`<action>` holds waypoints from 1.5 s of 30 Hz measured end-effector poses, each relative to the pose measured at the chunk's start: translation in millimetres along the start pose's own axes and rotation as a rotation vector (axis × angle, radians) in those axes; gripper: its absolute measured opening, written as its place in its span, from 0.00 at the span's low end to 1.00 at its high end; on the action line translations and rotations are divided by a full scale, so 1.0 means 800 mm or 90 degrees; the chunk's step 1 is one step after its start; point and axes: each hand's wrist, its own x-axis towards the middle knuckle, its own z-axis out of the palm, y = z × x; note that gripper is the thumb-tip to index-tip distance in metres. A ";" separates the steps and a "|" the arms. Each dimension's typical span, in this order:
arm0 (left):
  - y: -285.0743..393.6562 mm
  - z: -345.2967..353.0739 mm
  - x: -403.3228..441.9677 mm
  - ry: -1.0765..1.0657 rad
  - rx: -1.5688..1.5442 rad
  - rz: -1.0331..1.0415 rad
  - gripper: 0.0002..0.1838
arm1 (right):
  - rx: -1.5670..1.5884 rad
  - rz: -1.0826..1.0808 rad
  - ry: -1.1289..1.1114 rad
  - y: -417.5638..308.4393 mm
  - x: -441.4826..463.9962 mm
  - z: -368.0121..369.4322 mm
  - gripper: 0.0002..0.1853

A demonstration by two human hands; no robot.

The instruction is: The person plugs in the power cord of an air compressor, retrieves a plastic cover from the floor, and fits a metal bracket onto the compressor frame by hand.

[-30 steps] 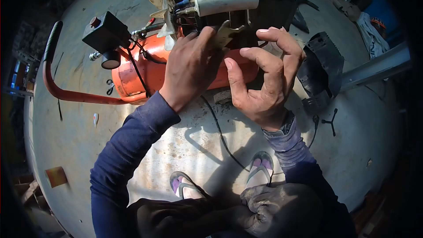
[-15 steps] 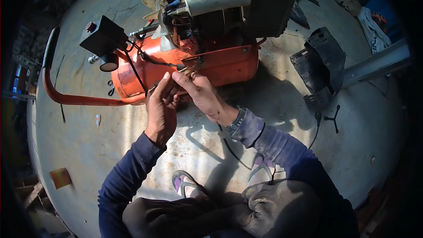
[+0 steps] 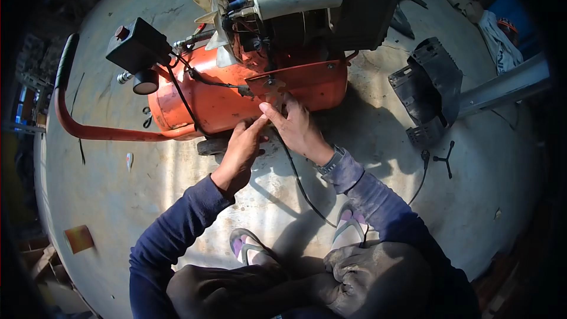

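Head view, and both hands meet low against the near side of the orange tank [image 3: 204, 100]! Right hand [image 3: 293, 127]: thumb and fingers drawn close, pinching what looks like a small flat metal piece [image 3: 274, 91] that pokes up towards twelve o'clock, in front of the tank's mounting plate [image 3: 316, 77]. Left hand [image 3: 241, 146], at eight o'clock to it, fingers curled together, tips right by the right thumb; whether anything sits in them, I can't tell.

Technique now: I'd say keep that pinch firm, since a piece so thin could twist or slip; let the left fingertips steady it, and turn it in the light, clear of the wiring [image 3: 215, 82] at ten o'clock. Mind the black cable [image 3: 300, 186] trailing below, at five, close to the sandalled feet [image 3: 348, 227].

Out to the surface: a pale concrete floor [image 3: 94, 183], stained and scuffed, bright sun in the middle, hard shadows across it. Just past two o'clock, a black plastic cover [image 3: 434, 82]; past three, a three-armed tool [image 3: 447, 160]. Round at eight, a brownish roll [image 3: 79, 239] lies alone. Beyond two, a metal beam [image 3: 508, 85] cuts in beside white cloth [image 3: 498, 41], and the room's edges sink into darkness.
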 end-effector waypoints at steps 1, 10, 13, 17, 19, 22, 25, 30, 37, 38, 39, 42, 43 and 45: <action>-0.001 -0.002 0.003 0.000 -0.001 0.001 0.21 | 0.057 0.039 -0.032 -0.001 0.002 -0.006 0.16; 0.063 0.008 -0.022 0.153 0.466 0.781 0.23 | 0.206 0.165 -0.068 -0.020 0.009 -0.123 0.15; 0.081 0.013 -0.023 0.161 0.602 0.899 0.24 | 0.275 0.165 -0.012 -0.070 0.017 -0.151 0.14; 0.093 0.022 -0.022 0.074 0.596 0.907 0.25 | -0.072 0.019 0.098 -0.121 0.018 -0.125 0.14; 0.103 0.021 -0.025 0.018 0.510 0.863 0.24 | -0.066 -0.243 0.162 -0.135 0.019 -0.093 0.17; 0.103 0.006 -0.021 -0.001 0.379 0.818 0.22 | -0.146 -0.381 0.095 -0.157 0.027 -0.059 0.23; 0.094 -0.016 -0.013 0.020 0.204 0.768 0.20 | -0.188 -0.566 0.052 -0.148 0.037 -0.030 0.30; 0.076 -0.038 0.004 0.020 0.034 0.612 0.15 | -0.253 -0.621 0.015 -0.135 0.029 -0.020 0.29; 0.049 -0.043 0.013 0.057 -0.244 0.302 0.10 | -0.225 -0.293 -0.094 -0.105 -0.006 -0.021 0.22; 0.043 -0.043 0.014 0.067 -0.262 0.286 0.10 | -0.262 -0.138 -0.170 -0.105 -0.010 -0.022 0.21; 0.036 -0.043 0.016 0.078 -0.279 0.270 0.10 | -0.294 0.020 -0.244 -0.105 -0.013 -0.022 0.21; 0.005 -0.054 0.032 -0.015 -0.307 0.176 0.13 | -0.200 -0.042 -0.095 -0.062 -0.024 0.001 0.21; 0.004 -0.054 0.030 -0.118 -0.320 0.099 0.17 | -0.155 -0.076 -0.021 -0.052 -0.025 0.007 0.22; -0.005 -0.022 0.022 -0.143 -0.286 0.027 0.24 | -0.090 -0.044 -0.019 -0.042 -0.021 0.014 0.23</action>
